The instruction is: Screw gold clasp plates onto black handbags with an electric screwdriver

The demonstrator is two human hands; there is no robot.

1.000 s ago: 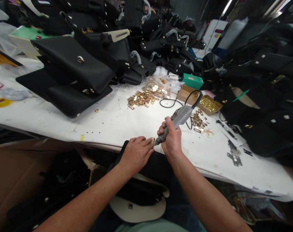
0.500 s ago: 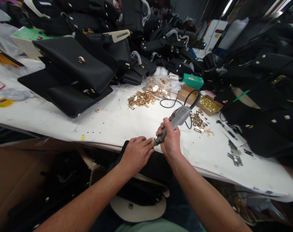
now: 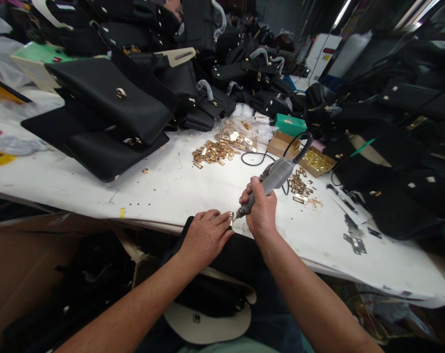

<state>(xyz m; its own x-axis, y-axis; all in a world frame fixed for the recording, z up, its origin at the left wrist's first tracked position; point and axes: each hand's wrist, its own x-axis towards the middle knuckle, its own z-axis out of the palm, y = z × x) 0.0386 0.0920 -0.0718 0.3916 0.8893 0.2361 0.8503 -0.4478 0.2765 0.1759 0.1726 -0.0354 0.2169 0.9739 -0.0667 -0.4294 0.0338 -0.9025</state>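
My right hand (image 3: 262,202) is wrapped around a grey electric screwdriver (image 3: 276,176), its thumb along the top. The screwdriver's thin bit points down and left, close to a small gold metal plate (image 3: 231,219). My left hand (image 3: 206,233) presses its fingers on a black bag (image 3: 240,247) at the table's front edge, fingertips against the gold plate. Most of the bag is under my left hand and forearms; whether the bit touches the plate I cannot tell. A black cable (image 3: 305,147) runs from the screwdriver's rear end.
On the white table (image 3: 178,186) lie a heap of gold metal fittings (image 3: 213,153), a smaller pile of plates (image 3: 299,187) and a cardboard box of small gold pieces (image 3: 316,162). Black bags (image 3: 112,108) crowd the left and back. A cream bag (image 3: 208,328) hangs below the edge.
The screwdriver has pulled back slightly up and right from my left fingertips, so the thin bit and the gold plate show more clearly. My left hand stays on the black bag.
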